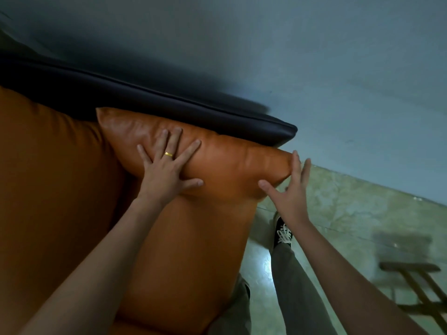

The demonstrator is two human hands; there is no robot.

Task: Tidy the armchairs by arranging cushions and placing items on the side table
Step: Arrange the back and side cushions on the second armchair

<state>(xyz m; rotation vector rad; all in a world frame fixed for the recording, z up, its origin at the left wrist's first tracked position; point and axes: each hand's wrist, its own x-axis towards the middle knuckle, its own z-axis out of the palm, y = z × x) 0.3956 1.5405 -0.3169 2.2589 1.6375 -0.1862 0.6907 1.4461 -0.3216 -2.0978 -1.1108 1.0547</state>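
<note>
An orange leather cushion (232, 155) lies across the back of the orange armchair seat (183, 257), against the dark navy backrest (169, 102). My left hand (167, 168), with a gold ring, presses flat on the cushion's left half with its fingers spread. My right hand (287, 189) is open with straight fingers at the cushion's right corner, fingertips touching its end. A larger orange cushion (48, 165) fills the left side of the chair.
A blue-grey wall (338, 68) rises behind the chair. Pale tiled floor (362, 213) lies to the right, where my leg and black sneaker (281, 233) stand. Part of a dark wooden frame (416, 286) shows at the lower right.
</note>
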